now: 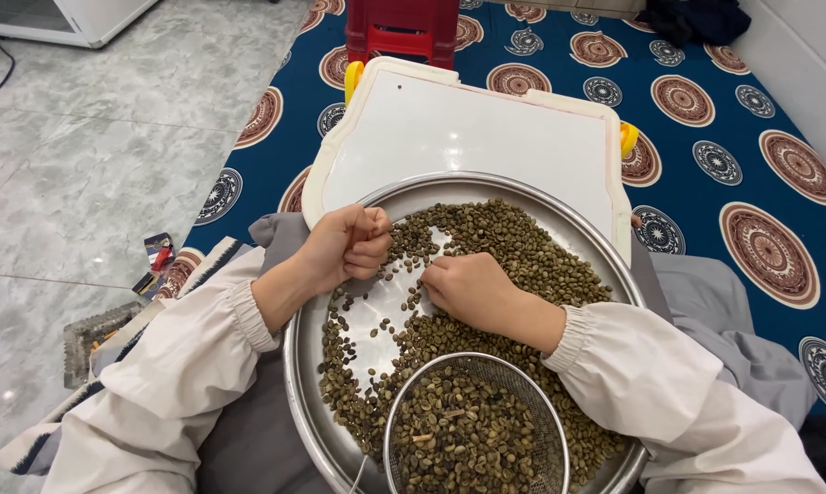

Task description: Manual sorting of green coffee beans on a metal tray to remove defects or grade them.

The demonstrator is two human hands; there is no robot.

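Left hand: the left hand [344, 247] hovers at the tray's left rim, its grip curled into a loose fist; whether it has beans inside, I cannot tell.
Right hand: the right hand [468, 285] lies palm-down on the beans, fingertips [429, 274] bent at the edge of a bare patch; whether they pinch a bean is hidden.
Beans: green coffee beans [532, 256] are spread over the round steel tray [614, 261] on the person's lap.
Sieve: a wire-mesh sieve [472, 430] full of beans sits at the near edge.
Board: a white plastic board [468, 137] lies beyond, on the patterned mat [751, 183].
Risk: the tray likely rests only on the lap; a knee shift or forearm nudging the sieve could spill beans.
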